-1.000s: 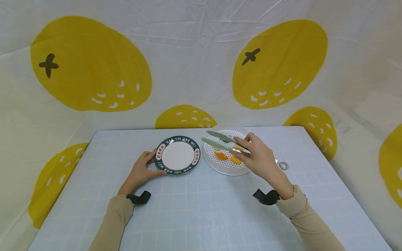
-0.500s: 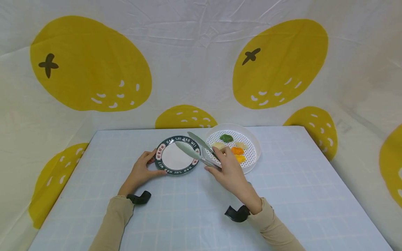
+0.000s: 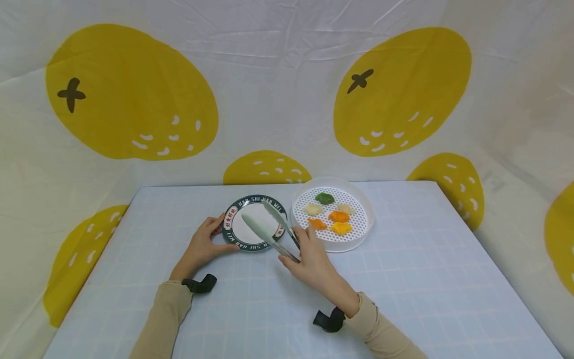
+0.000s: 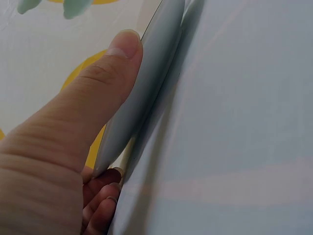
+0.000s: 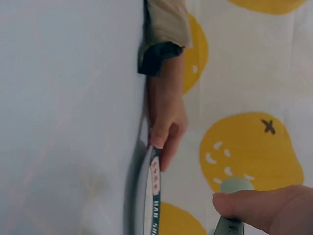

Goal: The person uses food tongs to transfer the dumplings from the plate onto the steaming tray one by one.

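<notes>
A round plate (image 3: 242, 234) with a dark green lettered rim lies on the table. My left hand (image 3: 204, 245) holds its left edge; the left wrist view shows the thumb (image 4: 124, 46) on the rim and fingers curled at the plate's (image 4: 134, 93) edge. With my right hand (image 3: 314, 264) I grip metal tongs (image 3: 257, 229) that have pale green tips. Those tips stand apart above the plate, nothing visible between them. In the right wrist view, my thumb (image 5: 249, 208) presses on the tongs (image 5: 229, 226).
Right of the plate stands a white perforated steamer tray (image 3: 347, 246). Several dumpling-shaped pieces lie in it, among them a green one (image 3: 325, 198), a cream one (image 3: 313, 209), an orange one (image 3: 339, 216) and a yellow one (image 3: 341, 228). Behind the table hangs a fruit-print cloth (image 3: 278, 109).
My right hand has carried the tongs left and toward me, from above the steamer tray to above the plate. My left hand and the plate have stayed in place.
</notes>
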`<state>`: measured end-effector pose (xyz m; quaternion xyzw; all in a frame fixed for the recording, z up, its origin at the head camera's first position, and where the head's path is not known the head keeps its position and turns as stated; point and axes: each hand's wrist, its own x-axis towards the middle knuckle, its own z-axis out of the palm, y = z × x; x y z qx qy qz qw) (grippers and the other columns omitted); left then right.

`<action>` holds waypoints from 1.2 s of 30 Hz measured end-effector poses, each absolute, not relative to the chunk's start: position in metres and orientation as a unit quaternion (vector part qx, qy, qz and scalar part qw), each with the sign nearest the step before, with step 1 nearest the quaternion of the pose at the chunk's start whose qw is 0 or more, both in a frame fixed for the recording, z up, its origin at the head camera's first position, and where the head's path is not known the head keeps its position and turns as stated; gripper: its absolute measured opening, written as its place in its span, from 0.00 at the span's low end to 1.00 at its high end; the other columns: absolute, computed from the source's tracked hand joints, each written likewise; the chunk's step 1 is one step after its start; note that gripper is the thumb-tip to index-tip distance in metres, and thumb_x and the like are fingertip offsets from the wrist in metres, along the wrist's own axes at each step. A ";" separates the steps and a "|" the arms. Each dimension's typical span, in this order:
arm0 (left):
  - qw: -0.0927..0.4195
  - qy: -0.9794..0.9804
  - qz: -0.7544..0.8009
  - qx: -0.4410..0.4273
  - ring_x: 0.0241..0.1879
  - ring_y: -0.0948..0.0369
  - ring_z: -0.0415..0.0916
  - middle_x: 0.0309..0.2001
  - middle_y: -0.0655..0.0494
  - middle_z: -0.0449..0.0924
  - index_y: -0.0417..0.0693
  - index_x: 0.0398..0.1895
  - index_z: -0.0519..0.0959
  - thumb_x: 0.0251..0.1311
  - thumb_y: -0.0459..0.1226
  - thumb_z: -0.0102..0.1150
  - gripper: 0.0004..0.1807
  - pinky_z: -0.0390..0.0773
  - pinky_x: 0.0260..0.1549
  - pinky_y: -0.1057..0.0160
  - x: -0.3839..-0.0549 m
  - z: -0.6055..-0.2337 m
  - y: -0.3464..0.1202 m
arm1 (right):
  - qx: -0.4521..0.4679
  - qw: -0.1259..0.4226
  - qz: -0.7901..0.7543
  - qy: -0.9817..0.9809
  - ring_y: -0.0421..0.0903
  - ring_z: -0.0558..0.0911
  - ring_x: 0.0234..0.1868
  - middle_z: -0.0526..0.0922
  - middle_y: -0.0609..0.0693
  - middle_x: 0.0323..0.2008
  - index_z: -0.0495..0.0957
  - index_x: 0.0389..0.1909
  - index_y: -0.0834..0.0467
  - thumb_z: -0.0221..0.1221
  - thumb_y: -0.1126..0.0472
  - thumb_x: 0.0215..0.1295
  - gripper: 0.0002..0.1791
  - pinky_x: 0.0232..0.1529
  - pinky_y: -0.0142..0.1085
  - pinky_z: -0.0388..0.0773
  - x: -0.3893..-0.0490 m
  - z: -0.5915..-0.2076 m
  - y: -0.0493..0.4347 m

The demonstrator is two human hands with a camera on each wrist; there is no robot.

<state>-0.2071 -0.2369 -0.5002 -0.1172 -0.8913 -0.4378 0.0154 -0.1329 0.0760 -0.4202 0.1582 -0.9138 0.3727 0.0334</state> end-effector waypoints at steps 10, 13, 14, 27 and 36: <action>0.017 -0.894 -0.432 -0.116 0.52 0.53 0.68 0.53 0.51 0.68 0.45 0.76 0.61 0.38 0.56 0.80 0.61 0.70 0.56 0.48 -0.206 -0.500 -0.236 | 0.151 0.004 0.362 -0.920 0.44 0.68 0.35 0.64 0.52 0.40 0.69 0.60 0.66 0.72 0.50 0.57 0.37 0.31 0.33 0.66 -0.129 -0.444 0.069; 0.019 -0.893 -0.433 -0.116 0.53 0.53 0.68 0.53 0.51 0.68 0.46 0.76 0.60 0.38 0.57 0.80 0.61 0.70 0.56 0.48 -0.207 -0.501 -0.236 | 0.149 0.009 0.356 -0.922 0.45 0.68 0.33 0.64 0.52 0.39 0.69 0.58 0.67 0.72 0.51 0.56 0.37 0.30 0.33 0.67 -0.129 -0.449 0.067; 0.020 -0.893 -0.434 -0.116 0.53 0.53 0.68 0.53 0.51 0.68 0.46 0.76 0.60 0.38 0.57 0.80 0.61 0.70 0.56 0.48 -0.207 -0.501 -0.236 | 0.145 0.010 0.357 -0.923 0.45 0.68 0.32 0.64 0.52 0.39 0.70 0.58 0.67 0.72 0.51 0.56 0.36 0.29 0.33 0.67 -0.129 -0.450 0.066; 0.026 -0.896 -0.427 -0.120 0.51 0.53 0.67 0.52 0.52 0.68 0.47 0.76 0.61 0.38 0.58 0.79 0.61 0.71 0.54 0.49 -0.208 -0.504 -0.237 | 0.152 0.073 0.286 -0.943 0.45 0.71 0.31 0.72 0.52 0.34 0.73 0.51 0.68 0.75 0.49 0.50 0.36 0.29 0.37 0.71 -0.125 -0.464 0.061; 0.023 -0.897 -0.425 -0.118 0.51 0.53 0.67 0.51 0.51 0.69 0.46 0.75 0.61 0.37 0.57 0.80 0.61 0.71 0.54 0.49 -0.208 -0.501 -0.236 | 0.157 0.081 0.265 -0.948 0.45 0.71 0.31 0.73 0.52 0.32 0.74 0.47 0.68 0.76 0.47 0.48 0.36 0.30 0.37 0.70 -0.126 -0.466 0.061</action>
